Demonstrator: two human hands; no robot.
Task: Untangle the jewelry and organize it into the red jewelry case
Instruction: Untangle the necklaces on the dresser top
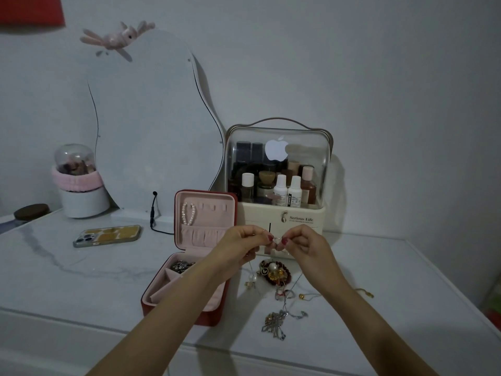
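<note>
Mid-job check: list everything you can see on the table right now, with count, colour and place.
Red jewelry case: one, pink lining, open, table centre.
White pearl bracelet: one, hung inside the case lid.
Dark silver jewelry: one clump, in a rear tray compartment.
Tangled jewelry pile: one, gold, silver, brown beads, pearls; table right of the case.
Thin chain: one, silver, pearl pendant, hanging from the hands.
Cream cosmetics organizer: one, clear dome, bottles inside; behind the pile.
Yellow-cased phone: one, left of the case.
Curvy mirror: one, against the wall.
White domed pot: one, pink band, far left.
Left hand, right hand: pinching the chain.
</note>
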